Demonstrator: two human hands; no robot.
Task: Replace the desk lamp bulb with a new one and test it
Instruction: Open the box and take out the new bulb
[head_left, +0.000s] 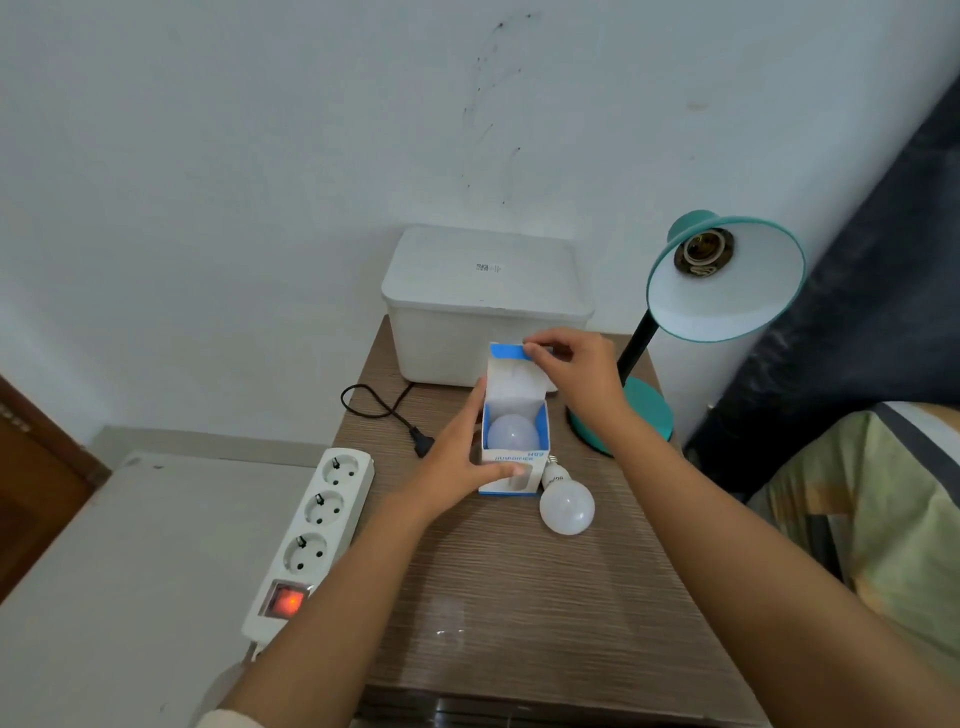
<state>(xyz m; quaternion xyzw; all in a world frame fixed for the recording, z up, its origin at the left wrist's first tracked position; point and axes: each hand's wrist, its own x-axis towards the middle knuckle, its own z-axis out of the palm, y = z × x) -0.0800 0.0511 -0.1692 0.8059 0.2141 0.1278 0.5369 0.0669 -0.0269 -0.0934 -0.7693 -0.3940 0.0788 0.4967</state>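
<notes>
A small blue-and-white bulb box (511, 470) stands on the wooden table (519, 597) with its top open. A white bulb (511, 434) sits inside it. My left hand (457, 462) grips the box's left side and front. My right hand (576, 374) pinches the raised lid flap (511, 352) at its top edge. Another white bulb (566, 504) lies loose on the table just right of the box. The teal desk lamp (727, 280) stands at the back right, its shade tilted toward me and its socket (704, 250) empty.
A white lidded bin (485, 301) stands against the wall behind the box. The lamp's black plug (423, 441) lies unplugged on the table. A white power strip (311, 535) with a lit red switch lies at the table's left edge. Bedding lies to the right.
</notes>
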